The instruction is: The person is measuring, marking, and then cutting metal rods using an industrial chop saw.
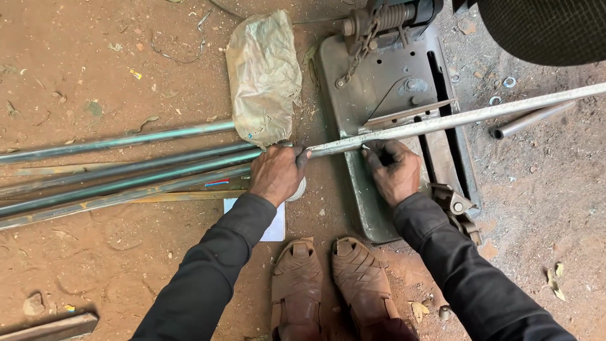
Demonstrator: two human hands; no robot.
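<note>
1. the long steel tube (442,123) lies across the grey base of the cut-off saw (379,208), running from the left hand out past the right edge of view, resting against the saw's fence.
2. left hand (276,173) is wrapped over the tube just off the base's left edge, fingers curled shut around it.
3. right hand (394,170) sits on the base, fingertips pinched together at the tube's underside; whether they hold a small marker, i cannot tell.
4. judgement: the tube looks stiff and fairly heavy for its length, smooth and likely slick, prone to roll. best gripped close to the saw, whole hand around, as the left does.
5. more pipes (126,170) lie on the dirt at left, a crumpled sack (264,76) above them, sandals (331,284) below.
</note>
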